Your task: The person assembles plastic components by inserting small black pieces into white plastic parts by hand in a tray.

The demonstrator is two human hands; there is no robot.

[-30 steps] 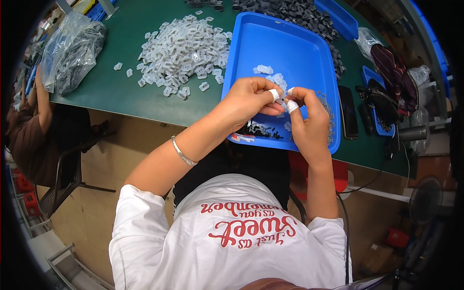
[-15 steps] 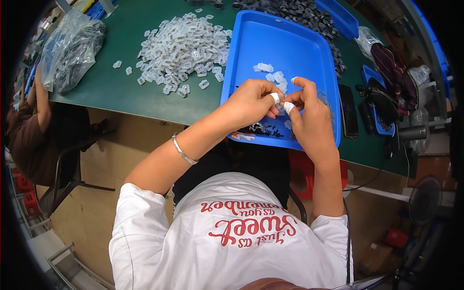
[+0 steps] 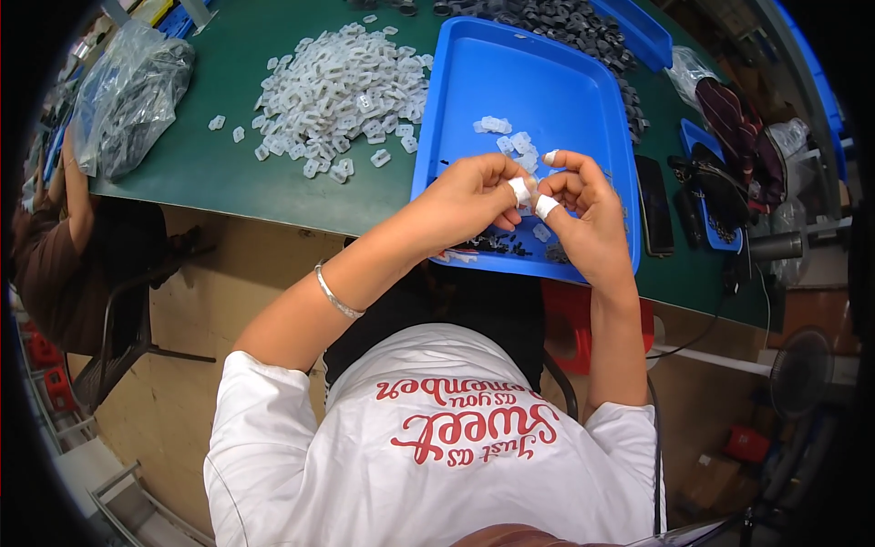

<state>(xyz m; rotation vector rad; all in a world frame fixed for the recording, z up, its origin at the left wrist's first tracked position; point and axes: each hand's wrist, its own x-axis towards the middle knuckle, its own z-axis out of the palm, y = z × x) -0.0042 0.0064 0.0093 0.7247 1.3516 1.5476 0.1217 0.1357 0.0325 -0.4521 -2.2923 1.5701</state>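
Observation:
Over the near half of a blue tray (image 3: 510, 68), my two hands meet with their fingertips close together. My left hand (image 3: 488, 193) is closed in a pinch, white tape wrapped on its thumb. My right hand (image 3: 588, 214) pinches at the same spot, with taped thumb and a raised taped index fingertip. Whatever small part sits between the fingers is hidden. Just beyond them in the tray lie several translucent white plastic pieces (image 3: 518, 143). Small black parts (image 3: 497, 244) are scattered along the tray's near edge, partly under my left hand.
A large heap of translucent white plastic pieces (image 3: 342, 96) covers the green table (image 3: 219, 169) left of the tray. Dark parts (image 3: 583, 36) are piled behind it. A phone (image 3: 654, 205) lies to the right, a clear plastic bag (image 3: 137, 96) far left. Another person (image 3: 55, 246) sits at left.
Both hands stay together over the tray with only slight finger shifts. The whole view has slid a few pixels.

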